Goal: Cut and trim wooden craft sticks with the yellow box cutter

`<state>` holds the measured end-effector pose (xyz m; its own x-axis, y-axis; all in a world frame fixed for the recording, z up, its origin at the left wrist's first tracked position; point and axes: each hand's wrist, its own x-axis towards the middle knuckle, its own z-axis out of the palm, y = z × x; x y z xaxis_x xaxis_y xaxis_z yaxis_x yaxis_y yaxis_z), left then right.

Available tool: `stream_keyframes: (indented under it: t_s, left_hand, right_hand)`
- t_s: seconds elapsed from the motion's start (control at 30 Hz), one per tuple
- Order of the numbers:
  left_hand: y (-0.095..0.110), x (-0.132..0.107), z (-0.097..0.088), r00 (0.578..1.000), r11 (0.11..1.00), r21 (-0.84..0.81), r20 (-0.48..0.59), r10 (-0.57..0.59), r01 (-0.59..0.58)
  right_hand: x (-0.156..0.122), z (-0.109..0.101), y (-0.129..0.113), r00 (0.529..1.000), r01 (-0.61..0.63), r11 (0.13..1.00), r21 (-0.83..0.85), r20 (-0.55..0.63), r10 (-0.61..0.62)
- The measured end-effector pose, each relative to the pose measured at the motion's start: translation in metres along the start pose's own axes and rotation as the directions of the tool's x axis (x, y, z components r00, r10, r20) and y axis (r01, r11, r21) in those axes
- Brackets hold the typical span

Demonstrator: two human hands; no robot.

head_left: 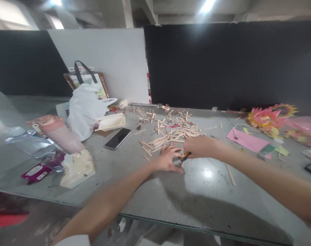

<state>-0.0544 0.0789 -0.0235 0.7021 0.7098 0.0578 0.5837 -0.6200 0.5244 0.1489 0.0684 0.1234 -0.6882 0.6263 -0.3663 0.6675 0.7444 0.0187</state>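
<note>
My right hand (192,147) is closed around a small yellow-and-black tool that looks like a utility knife (186,156), its tip slanting down to the left. My left hand (168,159) rests on the table just left of it. Its thumb and fingers pinch a short wooden craft stick (182,164) at the knife's tip; the stick is partly hidden. Behind both hands spreads a loose pile of wooden craft sticks (181,131). Farther back stand several small crossed-stick pieces (152,116). One single stick (230,175) lies right of my right hand, under the forearm.
A phone (118,138), a white plastic bag (85,109), a pink bottle (60,133) and a clear bottle (29,141) occupy the left. Pink paper (247,139) and flower-like crafts (268,118) lie on the right. A dark panel (229,65) stands behind the grey table (155,201).
</note>
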Motion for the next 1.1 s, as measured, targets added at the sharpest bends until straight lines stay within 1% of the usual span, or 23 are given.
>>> stream_keyframes:
  t_s: [0.07, 0.13, 0.23, 0.27, 0.33, 0.43, 0.5, 0.57, 0.63, 0.7, 0.77, 0.83, 0.9, 0.97, 1.03, 1.07, 1.1]
  left_hand:
    - [0.001, -0.001, 0.000, 1.000, 1.000, -0.001, -0.008, -0.007, 0.007]
    - [0.002, -0.003, -0.001, 1.000, 1.000, -0.003, -0.016, -0.014, 0.014]
    - [0.002, -0.004, -0.002, 1.000, 1.000, -0.015, -0.012, -0.020, 0.019]
    - [0.002, -0.004, -0.002, 1.000, 1.000, -0.019, -0.005, -0.020, 0.020]
    - [0.001, -0.003, -0.002, 1.000, 1.000, -0.024, 0.010, -0.016, 0.016]
    - [0.000, -0.001, -0.003, 1.000, 1.000, -0.023, 0.022, 0.015, -0.015]
    - [-0.001, 0.000, -0.003, 0.999, 0.999, -0.024, 0.029, 0.032, -0.032]
    - [0.000, 0.000, -0.004, 0.999, 0.999, -0.027, 0.033, 0.024, -0.023]
    - [0.002, -0.001, -0.005, 1.000, 1.000, -0.028, 0.030, 0.001, 0.000]
    - [0.003, -0.002, -0.006, 0.999, 0.999, -0.026, 0.032, -0.017, 0.018]
    - [0.004, -0.002, -0.006, 0.999, 0.999, -0.023, 0.031, -0.028, 0.029]
    - [0.005, -0.002, -0.005, 0.999, 0.999, -0.016, 0.027, -0.038, 0.038]
    - [0.005, -0.001, -0.005, 0.999, 0.999, -0.007, 0.024, -0.044, 0.044]
    - [0.004, 0.000, -0.004, 0.999, 0.999, -0.009, 0.027, -0.044, 0.044]
    - [0.002, 0.002, -0.003, 0.999, 0.999, -0.023, 0.034, -0.037, 0.037]
    - [0.001, 0.003, -0.003, 0.999, 0.999, -0.030, 0.036, -0.034, 0.035]
    - [0.000, 0.003, -0.002, 0.999, 0.999, -0.036, 0.037, -0.031, 0.032]
  right_hand:
    - [0.007, -0.009, 0.002, 0.999, 0.000, 1.000, 0.025, 0.041, -0.001]
    - [0.013, -0.015, 0.009, 0.995, -0.005, 0.997, 0.076, 0.098, -0.003]
    - [0.014, -0.013, 0.021, 0.988, -0.009, 0.985, 0.171, 0.151, -0.017]
    - [0.013, -0.010, 0.023, 0.990, 0.004, 0.984, 0.176, 0.139, -0.029]
    - [0.007, -0.002, 0.021, 0.996, 0.019, 0.992, 0.124, 0.083, -0.029]
    - [-0.002, 0.008, 0.005, 1.000, -0.009, 1.000, 0.003, -0.023, 0.009]
    - [-0.005, 0.009, -0.007, 0.998, -0.014, 0.998, -0.054, -0.060, 0.011]
    - [-0.003, 0.004, -0.013, 0.998, -0.036, 0.998, -0.060, -0.059, 0.032]
    - [0.003, -0.002, -0.008, 0.999, -0.051, 0.999, -0.012, -0.017, 0.050]
    - [0.008, -0.006, 0.007, 0.999, -0.018, 0.998, 0.066, 0.044, 0.015]
    - [0.009, -0.003, 0.023, 0.994, 0.013, 0.987, 0.162, 0.101, -0.030]
    - [0.004, 0.005, 0.034, 0.996, 0.024, 0.977, 0.211, 0.077, -0.041]
    - [-0.007, 0.017, 0.033, 0.999, 0.038, 0.980, 0.195, 0.010, -0.040]
    - [-0.018, 0.030, 0.020, 0.997, 0.017, 0.994, 0.104, -0.083, -0.008]
    - [-0.024, 0.039, 0.001, 0.986, -0.038, 0.999, -0.027, -0.163, 0.033]
    - [-0.025, 0.041, -0.008, 0.981, -0.050, 0.995, -0.091, -0.191, 0.032]
    - [-0.024, 0.040, -0.015, 0.981, -0.063, 0.989, -0.135, -0.188, 0.037]
